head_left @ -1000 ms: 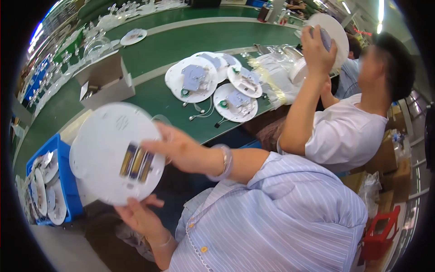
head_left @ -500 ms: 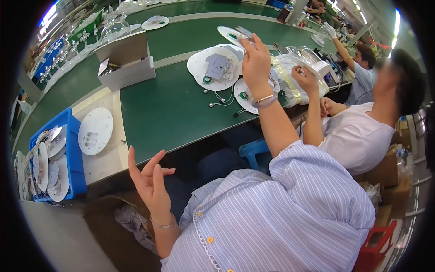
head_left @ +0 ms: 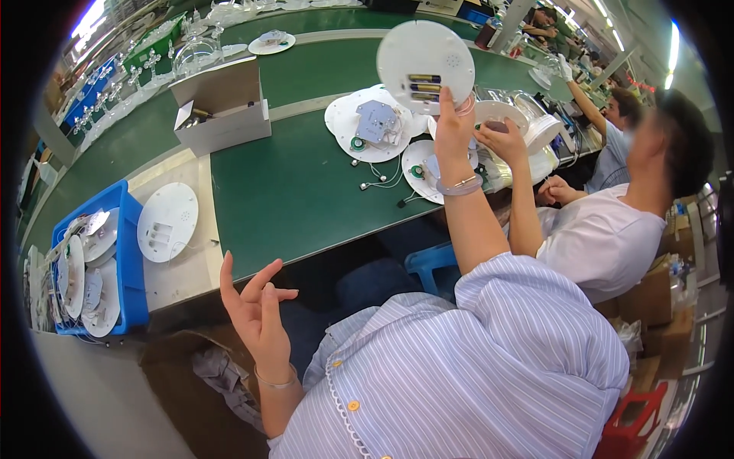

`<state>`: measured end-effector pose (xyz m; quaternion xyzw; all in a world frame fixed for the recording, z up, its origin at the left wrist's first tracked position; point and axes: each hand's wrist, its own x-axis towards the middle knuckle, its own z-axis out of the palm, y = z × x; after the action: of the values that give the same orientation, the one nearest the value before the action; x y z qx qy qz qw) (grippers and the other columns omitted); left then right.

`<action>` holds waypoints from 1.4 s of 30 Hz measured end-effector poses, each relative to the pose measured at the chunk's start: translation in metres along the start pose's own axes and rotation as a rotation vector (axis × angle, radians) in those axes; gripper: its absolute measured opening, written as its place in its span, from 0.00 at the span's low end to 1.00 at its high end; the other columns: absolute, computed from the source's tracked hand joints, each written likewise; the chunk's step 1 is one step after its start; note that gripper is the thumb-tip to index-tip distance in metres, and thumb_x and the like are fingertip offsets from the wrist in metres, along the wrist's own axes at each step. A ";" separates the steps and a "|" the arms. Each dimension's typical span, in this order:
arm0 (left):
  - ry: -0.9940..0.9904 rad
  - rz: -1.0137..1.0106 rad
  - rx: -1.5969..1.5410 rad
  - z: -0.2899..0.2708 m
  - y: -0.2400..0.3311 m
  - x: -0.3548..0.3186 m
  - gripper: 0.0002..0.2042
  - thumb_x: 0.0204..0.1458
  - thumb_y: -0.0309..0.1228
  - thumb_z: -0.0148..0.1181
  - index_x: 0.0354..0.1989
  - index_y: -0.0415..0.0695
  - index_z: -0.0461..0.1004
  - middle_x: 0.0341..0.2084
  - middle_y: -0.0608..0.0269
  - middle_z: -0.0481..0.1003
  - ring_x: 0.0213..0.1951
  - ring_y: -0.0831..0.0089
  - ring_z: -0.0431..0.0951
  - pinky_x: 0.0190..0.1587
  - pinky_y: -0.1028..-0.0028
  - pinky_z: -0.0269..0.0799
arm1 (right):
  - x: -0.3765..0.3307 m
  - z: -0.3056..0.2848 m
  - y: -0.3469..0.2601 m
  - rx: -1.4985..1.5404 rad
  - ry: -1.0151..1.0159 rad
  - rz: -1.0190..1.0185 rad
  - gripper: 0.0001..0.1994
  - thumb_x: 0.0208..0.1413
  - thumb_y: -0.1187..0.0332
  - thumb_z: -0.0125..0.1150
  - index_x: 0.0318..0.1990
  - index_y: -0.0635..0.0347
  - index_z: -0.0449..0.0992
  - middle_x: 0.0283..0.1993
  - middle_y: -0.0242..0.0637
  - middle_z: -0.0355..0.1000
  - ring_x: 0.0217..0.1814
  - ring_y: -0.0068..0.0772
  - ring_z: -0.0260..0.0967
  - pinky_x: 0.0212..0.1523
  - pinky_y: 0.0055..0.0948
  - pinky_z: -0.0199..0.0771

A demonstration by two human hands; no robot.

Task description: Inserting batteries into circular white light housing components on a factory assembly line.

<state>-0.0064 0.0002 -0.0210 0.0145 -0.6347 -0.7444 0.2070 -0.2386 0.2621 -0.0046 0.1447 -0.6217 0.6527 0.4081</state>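
Note:
My right hand [head_left: 456, 130] is raised over the bench, closed on the lower edge of a round white disc [head_left: 409, 57]. The disc's face is turned toward me and shows several batteries [head_left: 425, 86] in a slot and a patch of small holes. Below and left of it, more white discs with grey boxes [head_left: 378, 121], green round parts and thin wires lie on the green bench top. My left hand [head_left: 256, 310] hangs in front of the bench edge with its fingers apart, holding nothing. Nearest to it, another white disc [head_left: 170, 222] with an uncovered slot lies on the pale board.
A blue bin [head_left: 131, 264] full of discs stands at the left. Behind the bench middle is an open white carton [head_left: 225, 126]. A co-worker [head_left: 596, 218] sits close on my right, one hand [head_left: 501, 141] near my right hand. A blue stool [head_left: 432, 264] stands under the bench.
My right hand has turned the disc from nearly edge-on to face me, so its batteries now show. The left hand has barely moved. The co-worker's raised hand has shifted slightly.

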 end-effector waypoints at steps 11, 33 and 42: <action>0.028 -0.005 0.006 -0.003 -0.003 -0.003 0.23 0.50 0.21 0.41 0.55 0.39 0.45 0.37 0.49 0.70 0.27 0.77 0.72 0.33 0.81 0.69 | -0.004 0.003 0.003 -0.346 -0.049 -0.137 0.10 0.50 0.73 0.49 0.40 0.62 0.68 0.44 0.42 0.64 0.42 0.36 0.63 0.42 0.26 0.62; 0.023 0.004 -0.075 -0.009 -0.003 -0.001 0.22 0.49 0.19 0.41 0.54 0.39 0.47 0.37 0.47 0.69 0.28 0.77 0.72 0.33 0.81 0.69 | -0.012 -0.017 -0.011 -1.342 -0.644 -0.035 0.22 0.38 0.62 0.60 0.43 0.59 0.67 0.48 0.48 0.59 0.48 0.48 0.58 0.43 0.39 0.64; 0.046 -0.004 -0.082 -0.015 -0.004 -0.002 0.20 0.49 0.19 0.41 0.52 0.37 0.49 0.37 0.47 0.69 0.29 0.77 0.72 0.34 0.80 0.69 | -0.023 0.009 -0.023 -1.172 -0.609 -0.196 0.20 0.38 0.65 0.58 0.42 0.60 0.66 0.49 0.50 0.58 0.50 0.50 0.56 0.48 0.40 0.59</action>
<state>-0.0014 -0.0131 -0.0284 0.0245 -0.5986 -0.7697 0.2206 -0.2106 0.2428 -0.0027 0.1328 -0.9450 0.0966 0.2827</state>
